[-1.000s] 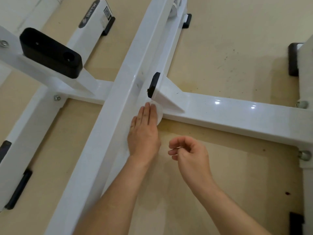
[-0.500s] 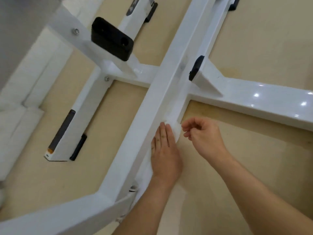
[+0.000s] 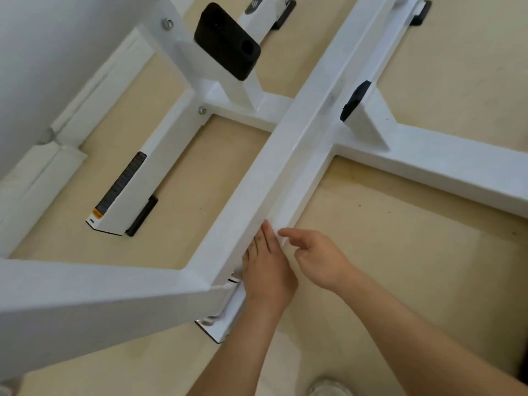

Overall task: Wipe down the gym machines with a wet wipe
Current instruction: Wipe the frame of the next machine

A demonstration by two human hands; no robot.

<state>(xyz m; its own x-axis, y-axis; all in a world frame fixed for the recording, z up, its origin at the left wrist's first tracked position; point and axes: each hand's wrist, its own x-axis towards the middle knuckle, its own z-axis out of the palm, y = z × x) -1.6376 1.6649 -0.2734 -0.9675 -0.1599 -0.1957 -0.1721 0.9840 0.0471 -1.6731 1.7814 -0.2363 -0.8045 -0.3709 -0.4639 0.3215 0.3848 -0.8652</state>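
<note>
A beige floor [image 3: 400, 267] is seen beneath the white gym machine frame [image 3: 288, 155]. The left hand [image 3: 267, 270] is laid flat against the side of the long beam, fingers straight, its grip released; a sliver of the wet wipe [image 3: 282, 240] is pressed under them. The right hand [image 3: 317, 258] is held just beside, fingers loosely spread, nothing grasped

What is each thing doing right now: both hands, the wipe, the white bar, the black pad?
white bar, shiny, pressed on its side.
black pad, untouched, mounted on the frame.
wet wipe, against the white bar, mostly hidden.
left hand, flat, straight fingers pressing the wet wipe.
right hand, beside the left hand, fingers loosely bent, holding nothing visible.
</note>
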